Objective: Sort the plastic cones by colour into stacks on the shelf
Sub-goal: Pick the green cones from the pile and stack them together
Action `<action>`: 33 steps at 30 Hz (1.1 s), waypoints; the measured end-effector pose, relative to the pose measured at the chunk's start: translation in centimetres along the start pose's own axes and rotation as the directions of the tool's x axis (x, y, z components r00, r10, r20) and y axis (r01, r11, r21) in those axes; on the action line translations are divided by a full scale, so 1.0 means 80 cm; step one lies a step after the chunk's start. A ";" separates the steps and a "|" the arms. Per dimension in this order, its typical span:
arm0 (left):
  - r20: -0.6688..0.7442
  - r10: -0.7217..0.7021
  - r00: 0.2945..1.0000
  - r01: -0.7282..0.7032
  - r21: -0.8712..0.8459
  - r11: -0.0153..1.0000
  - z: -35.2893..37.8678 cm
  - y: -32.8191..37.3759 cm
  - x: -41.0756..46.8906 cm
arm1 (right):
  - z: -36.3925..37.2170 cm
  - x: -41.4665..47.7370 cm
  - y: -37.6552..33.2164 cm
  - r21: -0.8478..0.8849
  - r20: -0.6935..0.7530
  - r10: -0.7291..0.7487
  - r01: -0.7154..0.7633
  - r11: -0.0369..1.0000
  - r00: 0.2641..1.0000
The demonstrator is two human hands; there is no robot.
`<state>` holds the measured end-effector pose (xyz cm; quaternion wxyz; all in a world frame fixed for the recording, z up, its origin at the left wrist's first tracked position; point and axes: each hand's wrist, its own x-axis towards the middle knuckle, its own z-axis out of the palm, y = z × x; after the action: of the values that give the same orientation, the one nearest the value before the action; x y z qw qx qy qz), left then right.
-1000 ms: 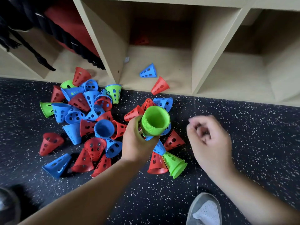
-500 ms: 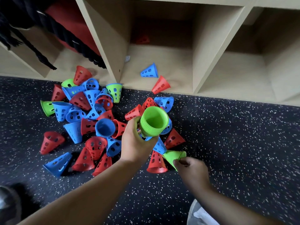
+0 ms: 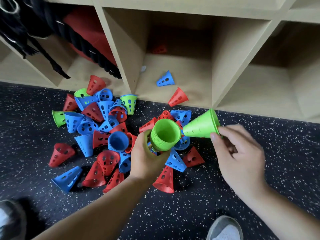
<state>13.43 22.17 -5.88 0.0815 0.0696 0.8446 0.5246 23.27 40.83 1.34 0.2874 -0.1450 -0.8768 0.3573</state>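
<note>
Speckled floor [image 3: 259, 170] under the shelf [image 3: 192, 73]; my left hand [image 3: 147, 160] grips the green stack [image 3: 164, 135], my right hand [image 3: 240, 158] pinches a green cone [image 3: 200, 126] by its rim. It's probably light, stiff, slippery plastic.

cone pile [image 3: 118, 141] on floor [image 3: 259, 179], before shelf [image 3: 223, 71]

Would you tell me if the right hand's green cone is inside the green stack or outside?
Outside: the right hand holds the green cone sideways, tip beside the rim of the green stack.
</note>
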 end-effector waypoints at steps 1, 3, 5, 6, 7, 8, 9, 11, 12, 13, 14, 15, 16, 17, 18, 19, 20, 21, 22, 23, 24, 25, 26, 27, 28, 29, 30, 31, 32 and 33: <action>-0.004 0.001 1.000 -0.001 -0.008 1.000 -0.002 0.002 0.000 | 0.004 0.013 -0.003 -0.015 -0.005 -0.068 0.068 0.998 0.998; -0.014 0.014 1.000 -0.014 -0.022 1.000 -0.006 0.008 0.002 | 0.018 0.035 -0.009 -0.029 0.039 -0.190 0.192 0.981 0.981; -0.028 0.027 0.999 -0.028 -0.032 0.999 -0.010 0.014 0.006 | 0.035 0.051 -0.015 -0.002 0.158 -0.280 0.284 0.959 0.947; -0.036 0.026 0.999 -0.028 -0.049 0.998 -0.012 0.017 0.008 | 0.043 0.057 -0.019 0.030 0.213 -0.298 0.299 0.954 0.931; -0.041 0.017 0.999 -0.020 -0.069 0.997 -0.015 0.020 0.011 | 0.049 0.064 -0.022 0.072 0.241 -0.299 0.291 0.954 0.923; -0.049 0.009 0.999 -0.013 -0.086 0.996 -0.018 0.021 0.015 | 0.054 0.072 -0.026 0.117 0.239 -0.290 0.269 0.956 0.927; -0.060 0.008 0.998 -0.014 -0.091 0.996 -0.022 0.021 0.019 | 0.057 0.083 -0.030 0.157 0.216 -0.274 0.243 0.957 0.937; -0.081 0.019 0.997 -0.026 -0.082 0.996 -0.032 0.018 0.028 | 0.066 0.110 -0.038 0.197 0.171 -0.211 0.176 0.964 0.963; -0.094 0.025 0.995 -0.032 -0.076 0.997 -0.037 0.015 0.034 | 0.074 0.125 -0.040 0.196 0.173 -0.161 0.126 0.972 0.972; -0.107 0.025 0.994 -0.033 -0.070 0.997 -0.043 0.013 0.038 | 0.086 0.141 -0.040 0.186 0.194 -0.106 0.070 0.980 0.975; -0.122 0.023 0.992 -0.031 -0.064 0.997 -0.049 0.010 0.044 | 0.101 0.156 -0.039 0.166 0.230 -0.051 0.013 0.986 0.972; -0.139 0.019 0.990 -0.027 -0.056 0.998 -0.055 0.007 0.048 | 0.117 0.171 -0.036 0.143 0.279 -0.001 -0.040 0.989 0.960; -0.154 0.013 0.988 -0.020 -0.047 0.999 -0.060 0.003 0.054 | 0.135 0.185 -0.033 0.116 0.335 0.032 -0.075 0.990 0.942; -0.170 0.002 0.985 -0.009 -0.040 0.999 -0.066 -0.002 0.059 | 0.154 0.197 -0.029 0.079 0.392 0.048 -0.085 0.993 0.919; -0.186 -0.013 0.982 0.006 -0.036 0.999 -0.071 -0.008 0.064 | 0.174 0.207 -0.027 0.033 0.444 0.049 -0.072 0.997 0.894; -0.199 -0.029 0.980 0.022 -0.037 0.999 -0.077 -0.013 0.069 | 0.193 0.215 -0.025 -0.009 0.487 0.048 -0.050 0.999 0.872; -0.214 -0.044 0.976 0.036 -0.043 0.998 -0.082 -0.018 0.074 | 0.213 0.222 -0.024 -0.039 0.520 0.045 -0.029 0.999 0.853; -0.233 -0.058 0.971 0.047 -0.051 0.998 -0.088 -0.024 0.078 | 0.232 0.227 -0.024 -0.062 0.549 0.043 -0.011 0.998 0.835; -0.249 -0.068 0.966 0.055 -0.058 0.997 -0.094 -0.029 0.082 | 0.251 0.231 -0.024 -0.087 0.578 0.037 0.016 0.996 0.815; -0.261 -0.082 0.962 0.066 -0.067 0.996 -0.099 -0.033 0.086 | 0.269 0.235 -0.024 -0.123 0.613 0.033 0.054 0.991 0.789; -0.268 -0.099 0.958 0.080 -0.081 0.993 -0.105 -0.037 0.089 | 0.286 0.239 -0.025 -0.169 0.646 0.037 0.096 0.981 0.762; -0.273 -0.115 0.955 0.092 -0.097 0.991 -0.109 -0.040 0.093 | 0.302 0.242 -0.025 -0.213 0.670 0.048 0.131 0.968 0.741; -0.272 -0.131 0.953 0.103 -0.115 0.988 -0.114 -0.045 0.097 | 0.317 0.245 -0.025 -0.254 0.682 0.060 0.159 0.954 0.729; -0.270 -0.142 0.953 0.110 -0.130 0.985 -0.118 -0.049 0.100 | 0.330 0.247 -0.025 -0.291 0.686 0.070 0.185 0.939 0.724; -0.268 -0.146 0.952 0.113 -0.136 0.984 -0.122 -0.053 0.104 | 0.341 0.248 -0.026 -0.328 0.683 0.080 0.207 0.922 0.726; -0.267 -0.146 0.953 0.112 -0.138 0.984 -0.125 -0.056 0.108 | 0.350 0.247 -0.027 -0.364 0.675 0.093 0.221 0.905 0.732; -0.269 -0.147 0.952 0.113 -0.136 0.984 -0.129 -0.060 0.111 | 0.358 0.247 -0.027 -0.398 0.671 0.110 0.231 0.888 0.733; -0.271 -0.149 0.951 0.116 -0.135 0.984 -0.133 -0.063 0.113 | 0.365 0.245 -0.026 -0.420 0.674 0.134 0.229 0.878 0.726; -0.272 -0.150 0.950 0.117 -0.137 0.984 -0.136 -0.066 0.116 | 0.371 0.243 -0.024 -0.431 0.681 0.161 0.213 0.877 0.714; -0.272 -0.153 0.950 0.118 -0.139 0.983 -0.139 -0.069 0.118 | 0.375 0.240 -0.021 -0.431 0.687 0.184 0.190 0.882 0.703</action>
<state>1.68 11.96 -6.57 0.0004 -0.0690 0.8169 0.5726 -10.25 32.17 -7.14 -0.1164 -0.0596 -0.9783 0.1606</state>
